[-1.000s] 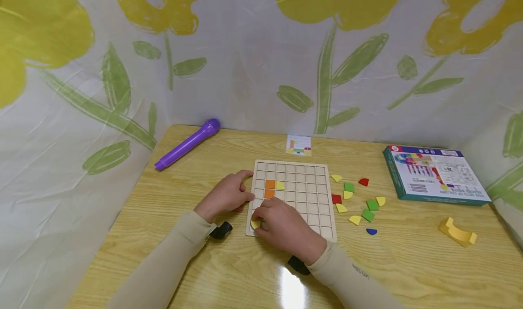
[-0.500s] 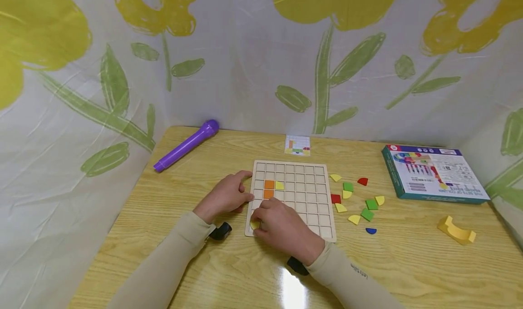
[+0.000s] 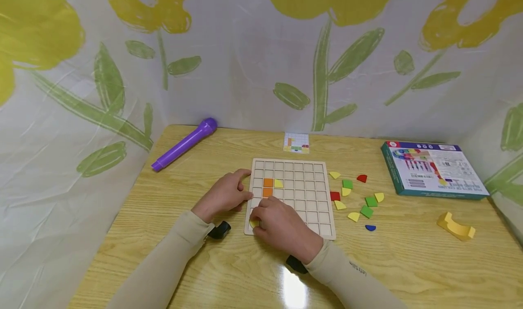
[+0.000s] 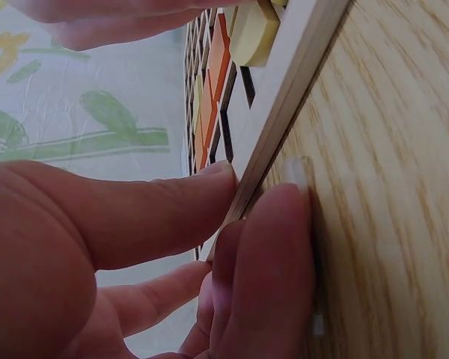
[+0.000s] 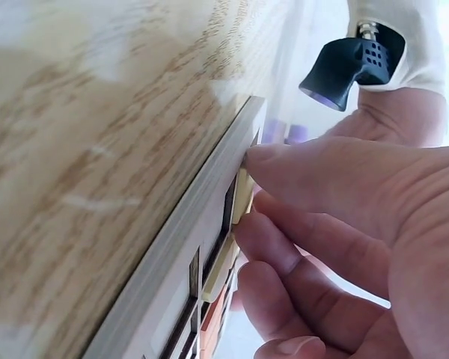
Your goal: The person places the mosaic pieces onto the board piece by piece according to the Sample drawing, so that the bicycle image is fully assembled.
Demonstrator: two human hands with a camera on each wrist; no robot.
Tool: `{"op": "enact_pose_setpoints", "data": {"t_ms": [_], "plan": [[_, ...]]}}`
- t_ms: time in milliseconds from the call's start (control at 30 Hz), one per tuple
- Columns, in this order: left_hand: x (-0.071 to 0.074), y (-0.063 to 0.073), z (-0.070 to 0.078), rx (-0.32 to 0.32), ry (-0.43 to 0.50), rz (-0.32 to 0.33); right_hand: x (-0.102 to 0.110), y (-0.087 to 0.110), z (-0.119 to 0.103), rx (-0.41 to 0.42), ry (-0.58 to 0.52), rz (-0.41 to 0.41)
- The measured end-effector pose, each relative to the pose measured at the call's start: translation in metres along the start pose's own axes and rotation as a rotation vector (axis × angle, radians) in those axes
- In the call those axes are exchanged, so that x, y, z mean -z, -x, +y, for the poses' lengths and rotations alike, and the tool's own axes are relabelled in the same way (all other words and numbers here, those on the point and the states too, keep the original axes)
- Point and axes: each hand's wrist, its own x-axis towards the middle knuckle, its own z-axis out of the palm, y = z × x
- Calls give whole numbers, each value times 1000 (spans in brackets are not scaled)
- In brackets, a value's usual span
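Note:
A square wooden grid board (image 3: 307,193) lies on the table before me. My left hand (image 3: 220,193) holds its left edge; in the left wrist view the thumb (image 4: 187,206) lies on the rim and curled fingers are against the side. Over the board's near left part, my right hand (image 3: 283,225) pinches a yellow piece (image 3: 254,224) at the near left corner, mostly covered by the fingers. That yellow piece (image 5: 242,196) appears between thumb and fingertips in the right wrist view. Orange squares (image 3: 268,182) and a yellow quarter-round (image 3: 278,183) sit in cells.
Right of the board lie loose yellow, green (image 3: 367,211), red (image 3: 362,178) and blue (image 3: 370,227) pieces. A small pattern card (image 3: 296,143) is behind it. A purple microphone-shaped toy (image 3: 185,144), a puzzle box (image 3: 437,170) and a yellow curved stand (image 3: 456,227) are farther out.
Both hands stay in nearly the same place on the board. The yellow piece under the right fingers shows a little less than before. The head view has shifted slightly.

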Motion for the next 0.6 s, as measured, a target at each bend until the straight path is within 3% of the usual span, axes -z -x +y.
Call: {"op": "enact_pose_setpoints", "data": {"t_ms": [400,600], "plan": [[2,-2,0,20,7,-6,8,0,5,-8,-45,9],[-1,-2,-2,40,20,-15,21,16,27,-79,-59,48]]}}
